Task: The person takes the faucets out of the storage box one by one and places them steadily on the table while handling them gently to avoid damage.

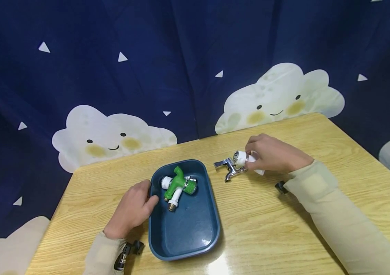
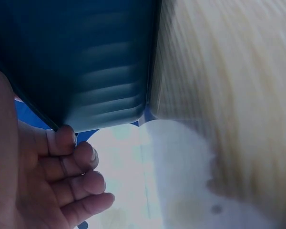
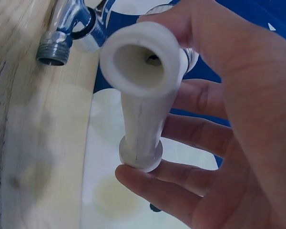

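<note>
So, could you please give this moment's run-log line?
left hand: on blue tray rim; right hand: holds white tap; chrome tap: on table; tray: green tap, another white tap

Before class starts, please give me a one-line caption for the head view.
Left hand on a blue tray, right hand holding a white tap near a chrome tap.

No text, label, brand, number or sign can be read in any view: none on the white tap (image 3: 142, 121), the chrome tap (image 1: 230, 165), the green tap (image 1: 177, 183) or the blue tray (image 1: 191, 225), and none on the patterned curtain (image 1: 153, 76).
</note>
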A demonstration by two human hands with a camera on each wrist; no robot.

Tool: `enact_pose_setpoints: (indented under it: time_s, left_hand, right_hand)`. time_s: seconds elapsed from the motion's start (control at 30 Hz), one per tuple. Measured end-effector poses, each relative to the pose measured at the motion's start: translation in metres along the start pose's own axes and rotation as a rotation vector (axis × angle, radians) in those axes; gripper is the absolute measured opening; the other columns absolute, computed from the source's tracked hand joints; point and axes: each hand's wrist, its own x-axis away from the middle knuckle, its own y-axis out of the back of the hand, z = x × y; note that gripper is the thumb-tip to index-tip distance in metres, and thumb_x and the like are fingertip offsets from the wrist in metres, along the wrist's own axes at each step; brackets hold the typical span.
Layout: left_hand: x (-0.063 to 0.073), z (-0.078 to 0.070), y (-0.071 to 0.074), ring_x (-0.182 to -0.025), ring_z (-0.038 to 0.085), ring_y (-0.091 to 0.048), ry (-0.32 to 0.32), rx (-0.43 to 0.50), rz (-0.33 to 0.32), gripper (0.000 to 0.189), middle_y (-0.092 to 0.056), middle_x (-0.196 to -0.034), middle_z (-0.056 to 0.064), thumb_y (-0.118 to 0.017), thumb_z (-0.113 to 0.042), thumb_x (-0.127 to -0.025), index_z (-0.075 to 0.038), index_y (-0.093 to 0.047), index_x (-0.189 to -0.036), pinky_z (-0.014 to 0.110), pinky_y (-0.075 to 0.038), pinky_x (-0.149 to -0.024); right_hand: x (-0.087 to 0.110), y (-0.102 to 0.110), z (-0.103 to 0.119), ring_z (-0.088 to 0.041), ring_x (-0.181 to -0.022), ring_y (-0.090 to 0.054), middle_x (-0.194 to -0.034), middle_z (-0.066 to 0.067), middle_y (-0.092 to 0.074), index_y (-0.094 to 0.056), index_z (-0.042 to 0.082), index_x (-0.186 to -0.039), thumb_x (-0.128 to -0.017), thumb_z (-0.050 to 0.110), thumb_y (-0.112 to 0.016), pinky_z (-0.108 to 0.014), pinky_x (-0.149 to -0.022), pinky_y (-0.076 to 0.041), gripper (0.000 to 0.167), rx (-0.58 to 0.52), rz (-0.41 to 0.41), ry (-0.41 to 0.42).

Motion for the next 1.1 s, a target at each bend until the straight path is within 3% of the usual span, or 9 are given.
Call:
enact_pose_setpoints:
  time_s: [0.43,1.1]
  left_hand:
    - [0.000,0.001,0.000,-0.063,0.013,-0.040,0.011,0.008,0.006,0.016,-0.043,-0.070,-0.001,-0.061,-0.018,-0.087,-0.014,-0.048,-0.079,0.026,-0.033,-0.061]
    - [0.000,0.002,0.000,-0.064,0.014,-0.040,0.003,0.007,0.002,0.016,-0.043,-0.071,-0.001,-0.061,-0.019,-0.088,-0.014,-0.048,-0.079,0.027,-0.033,-0.062]
  right_hand:
    - [-0.001,-0.008,-0.014,-0.018,-0.087,-0.063,-0.100,-0.006,-0.071,-0.075,0.012,-0.091,-0.084,0.029,-0.074,-0.039,-0.079,-0.054,0.018,0.003,-0.007,-0.003]
    - [-0.001,-0.015,-0.023,-0.016,-0.081,-0.060,-0.105,-0.009,-0.072,-0.077,0.010,-0.095,-0.085,0.030,-0.075,-0.036,-0.075,-0.053,0.023,-0.005,0.048,-0.081]
